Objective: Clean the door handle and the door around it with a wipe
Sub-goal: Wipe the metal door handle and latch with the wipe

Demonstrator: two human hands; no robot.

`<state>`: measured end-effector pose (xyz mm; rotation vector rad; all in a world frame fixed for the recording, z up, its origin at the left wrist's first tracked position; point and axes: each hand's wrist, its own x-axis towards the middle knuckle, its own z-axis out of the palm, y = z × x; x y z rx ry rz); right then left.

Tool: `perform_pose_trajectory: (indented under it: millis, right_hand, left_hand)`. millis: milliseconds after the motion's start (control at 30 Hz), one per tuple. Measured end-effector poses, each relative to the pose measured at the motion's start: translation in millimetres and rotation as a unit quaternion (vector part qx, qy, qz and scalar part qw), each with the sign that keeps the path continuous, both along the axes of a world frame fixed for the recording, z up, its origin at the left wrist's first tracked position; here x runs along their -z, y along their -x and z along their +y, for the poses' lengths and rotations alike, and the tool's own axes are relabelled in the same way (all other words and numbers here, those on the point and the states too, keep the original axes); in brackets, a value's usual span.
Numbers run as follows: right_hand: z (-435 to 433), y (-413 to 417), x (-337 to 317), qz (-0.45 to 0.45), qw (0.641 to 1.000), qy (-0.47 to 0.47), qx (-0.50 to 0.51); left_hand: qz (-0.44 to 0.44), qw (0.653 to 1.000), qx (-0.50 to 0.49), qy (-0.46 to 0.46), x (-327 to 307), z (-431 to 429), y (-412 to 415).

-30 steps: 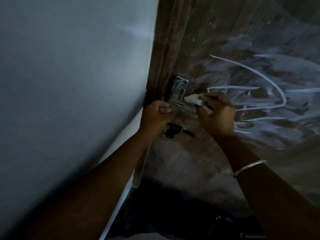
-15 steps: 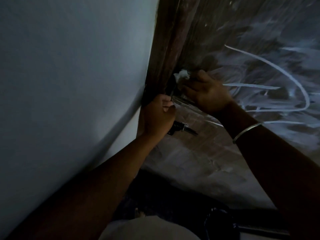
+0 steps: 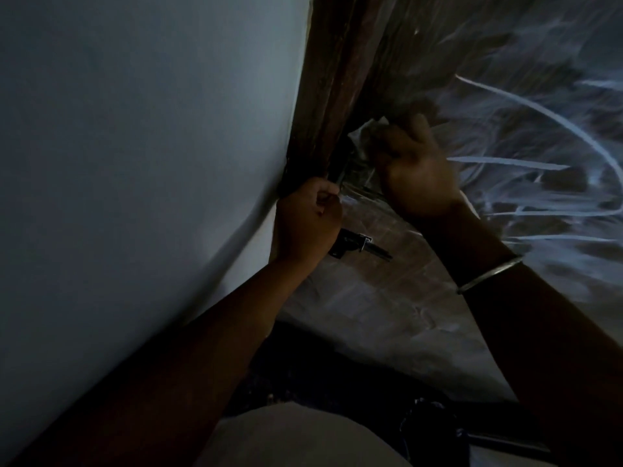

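The right hand [image 3: 414,170] held a crumpled wipe [image 3: 369,131] against the door [image 3: 387,298] near its edge. The left hand [image 3: 305,224] was curled just below; whether it gripped anything, I couldn't tell.

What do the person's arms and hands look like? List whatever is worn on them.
No gloves or sleeves show: the left hand and right hand are bare, as are both arms as far as the frame reaches. A thin, silver-coloured metal bangle circles the right wrist. The light is too dim to tell whether any rings are worn.
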<state>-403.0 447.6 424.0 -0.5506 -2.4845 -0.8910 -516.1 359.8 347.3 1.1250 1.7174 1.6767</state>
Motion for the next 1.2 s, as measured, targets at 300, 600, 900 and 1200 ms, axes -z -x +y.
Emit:
perform_pose_trajectory:
  millis: [300,600,900,1200]
  right_hand:
    - [-13.1,22.6,3.1,0.101,0.990,0.028,0.095]
    - [-17.3,11.8,5.0,0.176,0.962,0.121,0.171]
    - [-13.0,19.8,4.6,0.179,0.951,0.161,0.192]
    - [-27.7,9.9,25.1,0.296,0.911,0.227,0.174]
  left_hand:
    - [-0.003,1.000,0.002,-0.023,-4.4,-1.6,-4.0]
    - [0.003,1.000,-0.001,-0.027,-0.7,-4.2,2.0]
    - [-0.026,0.999,0.011,-0.022,-6.2,-8.9,2.0]
    - [0.024,0.999,0.015,-0.016,-1.3,-10.2,-1.7]
